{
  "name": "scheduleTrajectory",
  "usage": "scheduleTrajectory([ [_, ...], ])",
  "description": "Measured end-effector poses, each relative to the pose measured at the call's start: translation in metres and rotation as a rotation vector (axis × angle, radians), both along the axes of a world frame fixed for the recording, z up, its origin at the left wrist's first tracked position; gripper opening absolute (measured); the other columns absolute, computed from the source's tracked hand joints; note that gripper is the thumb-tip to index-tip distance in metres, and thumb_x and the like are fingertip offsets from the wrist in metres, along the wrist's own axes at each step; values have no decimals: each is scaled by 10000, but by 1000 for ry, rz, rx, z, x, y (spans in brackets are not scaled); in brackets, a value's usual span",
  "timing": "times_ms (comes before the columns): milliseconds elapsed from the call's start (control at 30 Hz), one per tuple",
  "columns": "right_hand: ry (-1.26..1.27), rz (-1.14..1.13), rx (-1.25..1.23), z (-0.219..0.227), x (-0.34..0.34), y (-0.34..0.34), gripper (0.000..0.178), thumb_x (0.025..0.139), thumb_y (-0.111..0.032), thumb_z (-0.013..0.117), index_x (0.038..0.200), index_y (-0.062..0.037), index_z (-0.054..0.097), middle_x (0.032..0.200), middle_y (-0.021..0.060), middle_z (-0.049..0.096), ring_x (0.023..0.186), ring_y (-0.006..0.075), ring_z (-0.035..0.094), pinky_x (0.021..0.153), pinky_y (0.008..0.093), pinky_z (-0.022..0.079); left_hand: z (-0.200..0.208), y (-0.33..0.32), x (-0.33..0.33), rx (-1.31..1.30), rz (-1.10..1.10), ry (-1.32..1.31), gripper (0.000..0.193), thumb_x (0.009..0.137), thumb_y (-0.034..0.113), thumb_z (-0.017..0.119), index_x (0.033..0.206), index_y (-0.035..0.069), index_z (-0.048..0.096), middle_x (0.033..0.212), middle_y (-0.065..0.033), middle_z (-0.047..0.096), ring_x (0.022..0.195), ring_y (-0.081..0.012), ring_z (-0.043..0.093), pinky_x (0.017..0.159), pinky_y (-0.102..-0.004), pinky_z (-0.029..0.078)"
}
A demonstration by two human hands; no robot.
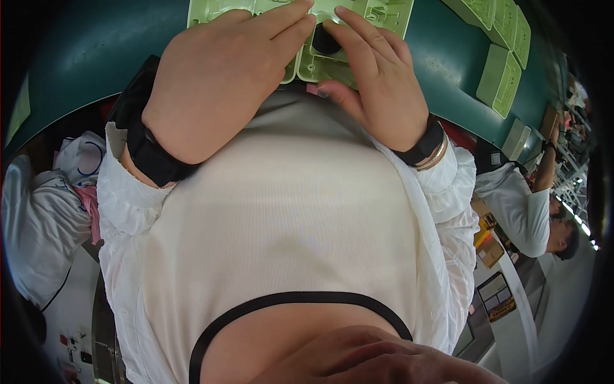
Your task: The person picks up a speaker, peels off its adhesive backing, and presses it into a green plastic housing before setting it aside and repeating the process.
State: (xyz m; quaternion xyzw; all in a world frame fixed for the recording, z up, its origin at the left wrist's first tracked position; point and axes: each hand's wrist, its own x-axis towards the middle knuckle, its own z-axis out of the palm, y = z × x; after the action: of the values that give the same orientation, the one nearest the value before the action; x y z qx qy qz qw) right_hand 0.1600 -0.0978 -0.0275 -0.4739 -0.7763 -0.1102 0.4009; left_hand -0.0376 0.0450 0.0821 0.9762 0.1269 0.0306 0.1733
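Observation:
A light green plastic housing (199, 14) with moulded ribs and posts lies in front of me, in two parts side by side, its far side cut off by the picture's edge. In its right part sits a round black piece (325, 41). My left hand (220, 73) reaches over the left part, fingers stretched out and close together, tips beside the black piece; its thumb is hidden. My right hand (387, 73) has its fingers apart, the index fingertip touching the black piece's right edge. The right thumb is by the housing's near edge, beside a small pink bit (311, 88).
The dark green work surface (102, 57) curves around me. More light green housings (499, 80) stand on the right, and another (19, 112) shows at the far left. A person (527, 205) in white is at the right; white clothing (48, 217) shows on the left.

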Motion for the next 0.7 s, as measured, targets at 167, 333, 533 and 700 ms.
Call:
scheduleTrajectory([
  [167,-20,-96,-412,63,-20,-3,480,879,-310,775,1226,-18,619,1247,155,657,1106,302,628,980,420,452,-8,-4,-4,28,62,21,446,815,136,699,1257,82,685,1355,-13,657,778,-187,632,685,-312,551],
  [333,-30,-177,-777,75,-10,-15,527,854,-374,791,1232,-42,635,1338,115,650,1209,305,621,1068,451,403,-21,-8,4,26,5,-18,455,821,122,700,1274,96,678,1368,0,649,796,-189,638,697,-316,555],
  [533,-200,-150,-764,97,-11,-3,468,859,-336,763,1177,-9,657,1251,209,668,1164,348,640,1027,461,459,-23,-19,-13,78,6,-15,468,828,105,702,1294,112,671,1384,16,638,817,-190,646,711,-321,559],
  [700,-174,-50,-745,75,6,-6,532,822,-384,821,1197,-51,643,1294,121,671,1143,317,643,1068,450,402,-31,-24,-13,93,29,-14,480,834,91,703,1311,126,664,1397,29,630,835,-192,652,723,-325,563],
])
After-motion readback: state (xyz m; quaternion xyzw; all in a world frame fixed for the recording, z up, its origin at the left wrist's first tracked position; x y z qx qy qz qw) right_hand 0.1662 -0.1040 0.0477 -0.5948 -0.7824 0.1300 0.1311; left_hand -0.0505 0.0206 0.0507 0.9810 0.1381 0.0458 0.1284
